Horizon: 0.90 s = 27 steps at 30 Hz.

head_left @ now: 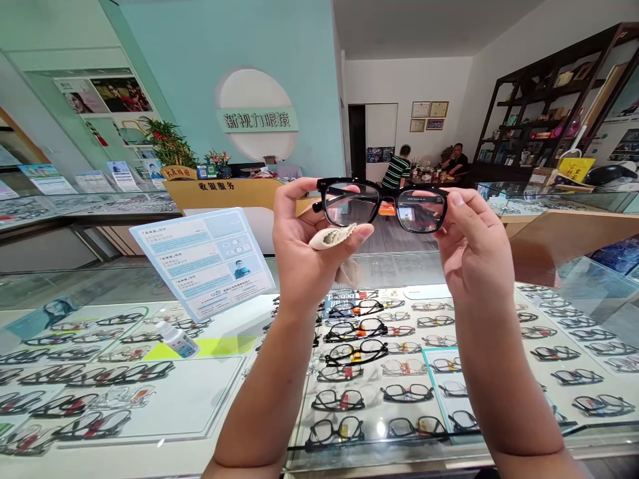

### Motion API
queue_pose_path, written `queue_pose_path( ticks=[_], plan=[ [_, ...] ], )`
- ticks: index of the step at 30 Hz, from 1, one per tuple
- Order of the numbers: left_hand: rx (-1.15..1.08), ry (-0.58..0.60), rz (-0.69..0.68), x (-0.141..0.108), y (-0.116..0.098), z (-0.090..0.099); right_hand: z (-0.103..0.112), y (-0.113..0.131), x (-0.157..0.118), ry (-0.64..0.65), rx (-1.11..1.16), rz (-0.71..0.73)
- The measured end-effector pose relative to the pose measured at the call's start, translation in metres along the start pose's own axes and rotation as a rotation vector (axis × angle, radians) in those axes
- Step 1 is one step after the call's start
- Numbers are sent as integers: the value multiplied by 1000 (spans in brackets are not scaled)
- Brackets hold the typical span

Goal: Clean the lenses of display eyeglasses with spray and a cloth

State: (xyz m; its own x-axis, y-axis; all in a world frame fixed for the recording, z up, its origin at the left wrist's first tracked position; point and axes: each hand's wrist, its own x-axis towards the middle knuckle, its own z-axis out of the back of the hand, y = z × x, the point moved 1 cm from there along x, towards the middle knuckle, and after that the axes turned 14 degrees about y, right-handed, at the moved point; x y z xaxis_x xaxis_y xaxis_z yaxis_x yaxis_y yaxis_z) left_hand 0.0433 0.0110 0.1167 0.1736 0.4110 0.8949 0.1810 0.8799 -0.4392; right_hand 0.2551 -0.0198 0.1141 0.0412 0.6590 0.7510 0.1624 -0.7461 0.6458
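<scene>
Black-framed glasses (387, 199) are raised in front of me, above a glass display case, with their temples folded behind the lenses. My left hand (312, 233) grips the left end of the frame and also holds a crumpled beige cloth (333, 237) against the palm with the thumb. The right end of the frame is pinched between the thumb and fingers of my right hand (473, 233). Below, rows of glasses (356, 329) lie inside the case.
A white spray bottle (178, 340) and a light-blue printed sheet (202, 263) are on the case at the left. Beyond stands a yellow-fronted counter (227, 203). A person in a striped shirt (397, 171) and a seated person (455, 161) are in the background.
</scene>
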Motion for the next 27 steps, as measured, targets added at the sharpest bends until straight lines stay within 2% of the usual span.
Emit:
queue_pose_path(
  ticks=[5, 8, 11, 17, 22, 27],
  plan=[
    [-28, -28, -70, 3, 0, -1, -2, 1, 0, 69, -3, -22],
    [-52, -35, -70, 3, 0, -3, -3, 2, 0, 50, 26, -33],
    [-101, -33, -3, 1, -2, -6, -5, 2, 0, 20, 52, -51],
    [-228, -121, 156, -2, -9, -9, -10, 5, -4, 97, -105, -6],
    [-273, -158, 218, -3, -14, -11, -12, 8, -7, 100, -115, -9],
    [-462, -115, 379, -1, -17, -12, -13, 13, -8, 183, -160, 94]
  ],
)
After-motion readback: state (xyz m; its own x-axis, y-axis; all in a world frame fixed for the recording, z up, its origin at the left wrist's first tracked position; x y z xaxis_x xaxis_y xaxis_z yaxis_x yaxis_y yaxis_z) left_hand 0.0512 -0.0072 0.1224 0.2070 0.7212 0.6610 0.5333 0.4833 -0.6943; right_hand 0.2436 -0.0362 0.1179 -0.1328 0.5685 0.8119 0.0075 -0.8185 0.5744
